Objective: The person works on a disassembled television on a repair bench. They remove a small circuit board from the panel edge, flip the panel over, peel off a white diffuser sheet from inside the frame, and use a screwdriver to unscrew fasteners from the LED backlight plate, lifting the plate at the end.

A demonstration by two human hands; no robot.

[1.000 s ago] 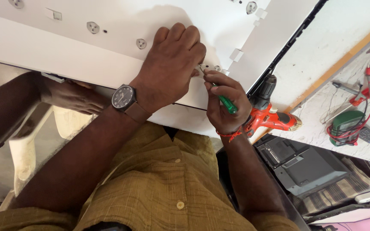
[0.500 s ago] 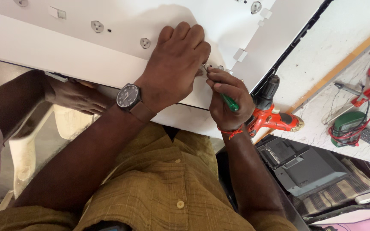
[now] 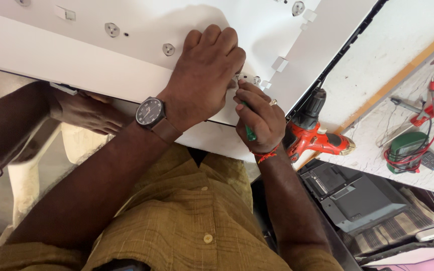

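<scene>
Up close, hands (image 3: 204, 75) on white panel (image 3: 76, 55), screwdriver (image 3: 250, 132)

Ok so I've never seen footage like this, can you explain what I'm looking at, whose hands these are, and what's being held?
This is one picture from a camera worn on a person's head, looking down at their own two hands. The left hand, with a wristwatch, presses flat on a white panel dotted with small round fittings. The right hand holds a green-handled screwdriver in its grip, its tip hidden under the left fingers. Beside the panel lie a red cordless drill and, further right, a green meter with red leads. Another person's hand shows at the panel's lower left edge.
</scene>
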